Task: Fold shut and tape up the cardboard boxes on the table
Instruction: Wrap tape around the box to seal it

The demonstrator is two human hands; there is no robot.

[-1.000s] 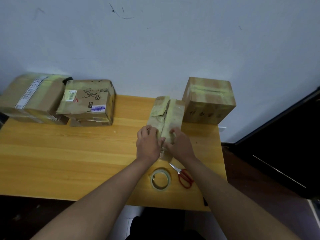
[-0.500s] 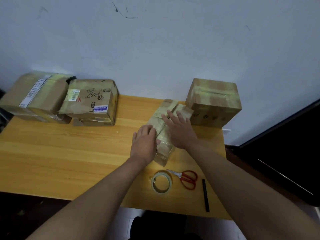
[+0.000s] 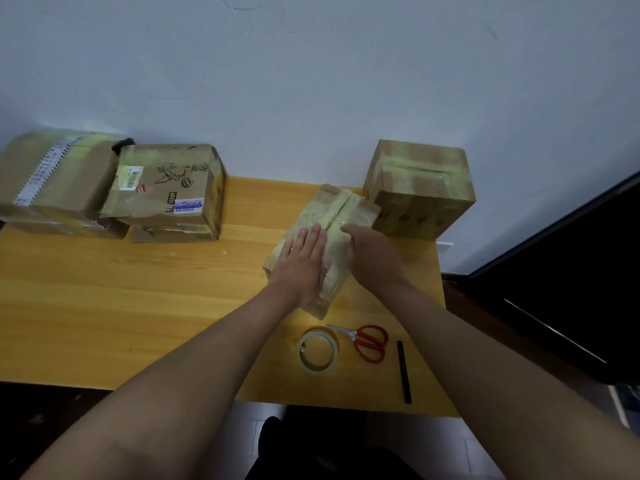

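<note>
— Four cardboard boxes? One narrow box (image 3: 341,216) pressed under left hand (image 3: 302,263) and right hand (image 3: 372,256), fingers flat, gripping nothing.

— Yes. Square box (image 3: 420,188) just beyond right hand, two boxes (image 3: 114,188) far left. One tape roll (image 3: 318,348), one scissors (image 3: 369,341), one pen (image 3: 403,372) nearer than hands. Wooden worktop (image 3: 138,289), pale wall.

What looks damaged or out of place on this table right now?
The printed box at the back left looks battered: its lower front edge is torn and crumpled, and it sits tilted, leaning on the larger box beside it. Nothing else stands out.
</note>
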